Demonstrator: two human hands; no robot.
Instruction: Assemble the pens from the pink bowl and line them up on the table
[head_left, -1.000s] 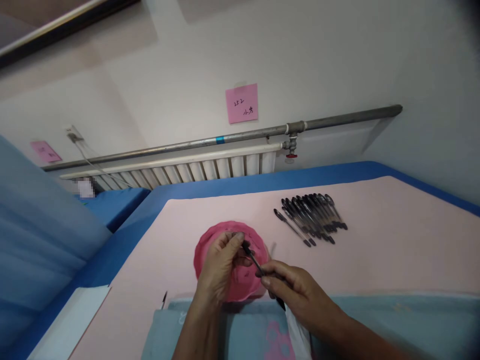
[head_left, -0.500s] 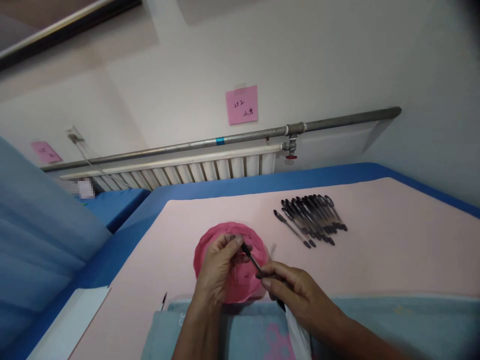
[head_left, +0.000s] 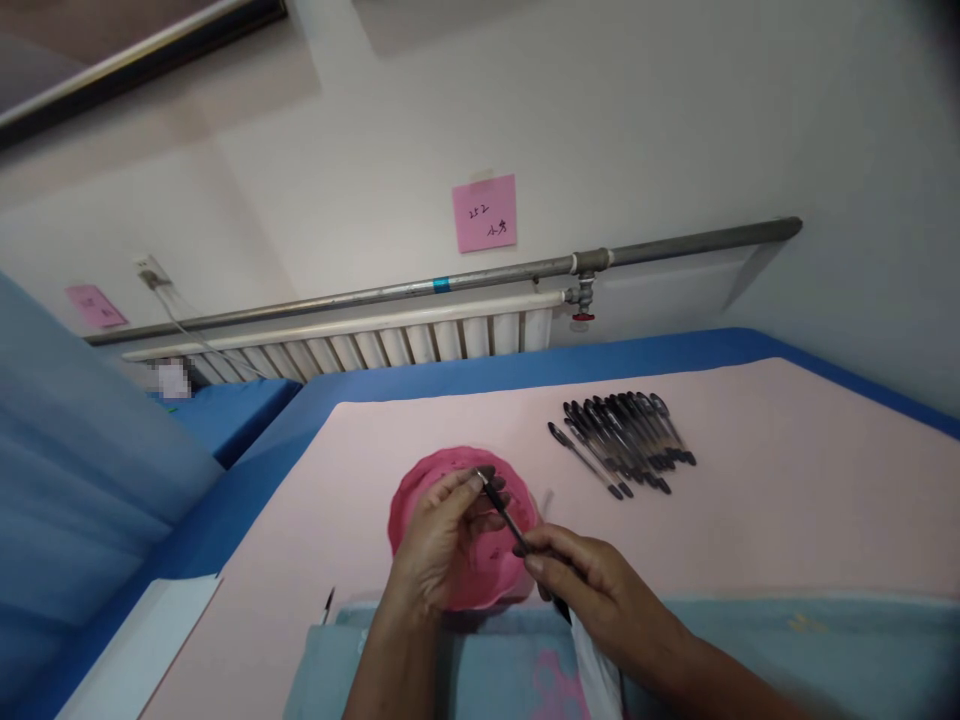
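Note:
My right hand (head_left: 592, 580) is closed around a pen (head_left: 504, 512) with a clear barrel and dark grip, slanting up to the left. At the pen's silvery tip end, the thumb and index finger of my left hand (head_left: 442, 525) are pinched together, while its other fingers curl loosely behind. Both hands are over or beside a pink scallop-edged basin (head_left: 401, 490) holding small dark bits too small to name. From under my right hand hang a white, soft-looking strip (head_left: 598, 670) and a black end of something, partly hidden.
Several capped black pens (head_left: 626, 440) lie in a row on the pink table cover (head_left: 787, 480). A teal patterned cloth (head_left: 750, 650) runs along the near edge. A small pen-like piece (head_left: 328, 603) and a white sheet (head_left: 142, 640) are at left, near a blue curtain (head_left: 82, 480).
My left fingertips have shifted slightly at the pen's end, and its silvery tip and more of the dark grip now show. My right hand has stayed nearly still.

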